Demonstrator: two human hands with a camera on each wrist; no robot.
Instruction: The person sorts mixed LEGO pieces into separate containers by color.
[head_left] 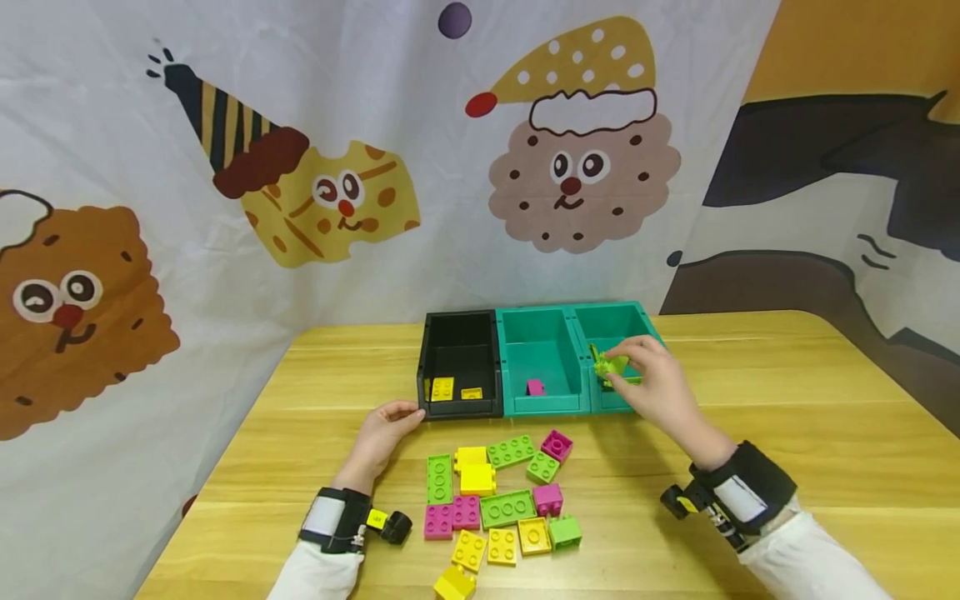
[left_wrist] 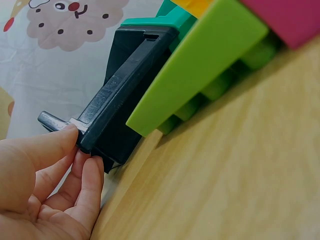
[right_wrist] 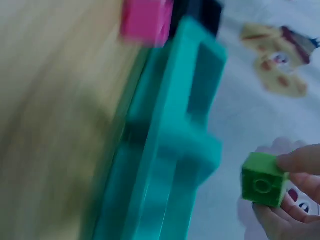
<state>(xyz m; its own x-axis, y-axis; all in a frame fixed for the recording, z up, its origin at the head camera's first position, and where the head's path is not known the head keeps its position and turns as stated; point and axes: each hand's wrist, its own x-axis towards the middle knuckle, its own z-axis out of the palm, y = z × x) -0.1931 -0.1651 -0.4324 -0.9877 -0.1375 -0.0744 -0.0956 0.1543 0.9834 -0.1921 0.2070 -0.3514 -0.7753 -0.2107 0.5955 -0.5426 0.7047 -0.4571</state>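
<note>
My right hand pinches a small lime green building block between thumb and fingers. It is over the right teal bin, where more lime green shows, partly hidden by the hand. With the thumb on the rim and the fingers curled below, my left hand grips the front left corner of the black bin. Two yellow blocks lie inside that bin near its front wall. One pink block sits in the middle teal bin.
Loose green blocks, yellow blocks and pink blocks lie on the wooden table in front of the joined bins. Behind the table hangs a cloth printed with cartoon biscuits and cheese.
</note>
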